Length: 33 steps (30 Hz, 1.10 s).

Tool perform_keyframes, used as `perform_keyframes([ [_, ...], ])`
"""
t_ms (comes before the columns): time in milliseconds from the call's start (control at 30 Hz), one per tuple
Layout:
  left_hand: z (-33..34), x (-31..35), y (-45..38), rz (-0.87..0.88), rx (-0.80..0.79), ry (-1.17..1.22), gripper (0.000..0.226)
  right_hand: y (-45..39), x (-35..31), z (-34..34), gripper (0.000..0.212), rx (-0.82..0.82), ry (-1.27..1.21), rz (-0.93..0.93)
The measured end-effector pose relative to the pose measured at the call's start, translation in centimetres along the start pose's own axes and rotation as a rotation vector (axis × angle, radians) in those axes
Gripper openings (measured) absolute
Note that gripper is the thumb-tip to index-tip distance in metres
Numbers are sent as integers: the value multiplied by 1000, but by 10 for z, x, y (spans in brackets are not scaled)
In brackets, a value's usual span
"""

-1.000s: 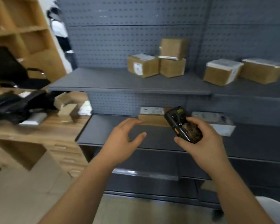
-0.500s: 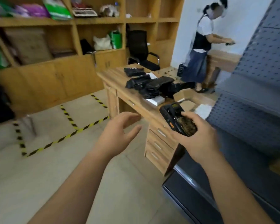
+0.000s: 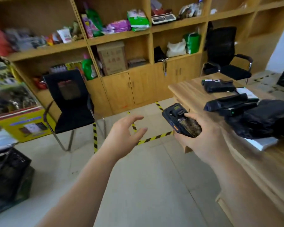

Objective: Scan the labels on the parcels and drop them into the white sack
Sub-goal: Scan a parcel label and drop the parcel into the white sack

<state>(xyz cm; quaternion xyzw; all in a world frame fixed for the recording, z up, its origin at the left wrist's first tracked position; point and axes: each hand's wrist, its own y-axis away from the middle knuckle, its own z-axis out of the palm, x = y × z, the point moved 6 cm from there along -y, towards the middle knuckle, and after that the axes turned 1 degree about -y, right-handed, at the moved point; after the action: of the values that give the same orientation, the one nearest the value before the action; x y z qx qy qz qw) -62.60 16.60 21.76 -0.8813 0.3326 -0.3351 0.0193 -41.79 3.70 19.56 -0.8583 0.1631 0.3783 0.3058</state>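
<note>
Wooden office shelving fills the view; no parcels or white sack show. Right hand [image 3: 202,138] grips a black handheld scanner [image 3: 181,122] off the wooden desk's [image 3: 192,92] corner; left hand [image 3: 124,134] hangs empty, fingers relaxed. Next: locate a parcel.

A scanner [image 3: 181,122] is held in the right hand [image 3: 203,136], just before the near corner of a desk [image 3: 192,92] set to the right. The left hand [image 3: 124,133] is raised to the left of the scanner, apart from it. Pouches [image 3: 259,123] are laid on the desk. A shelving unit [image 3: 118,38] is placed behind, with 1 chair [image 3: 70,102] before it at left and 1 armchair [image 3: 225,54] behind the desk. A box [image 3: 23,123] is placed left of the chair.
</note>
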Motion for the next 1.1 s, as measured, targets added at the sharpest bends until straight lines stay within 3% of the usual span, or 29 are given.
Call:
perform_keyframes([
  [200,-7,-23,-97,12,50,35,39,-102,11,33,63,-40,-52,-6],
  [400,38,-43,-194,59,-34,117,36,-168,56,37,62,17,12,104],
  [767,149,16,-417,448,-328,280,36,-250,130,-19,63,409,239,464],
  [900,183,47,-456,612,-412,306,35,-255,143,-39,63,516,335,543],
  [1100,246,74,-495,671,-540,388,33,-268,174,-61,64,589,394,644],
])
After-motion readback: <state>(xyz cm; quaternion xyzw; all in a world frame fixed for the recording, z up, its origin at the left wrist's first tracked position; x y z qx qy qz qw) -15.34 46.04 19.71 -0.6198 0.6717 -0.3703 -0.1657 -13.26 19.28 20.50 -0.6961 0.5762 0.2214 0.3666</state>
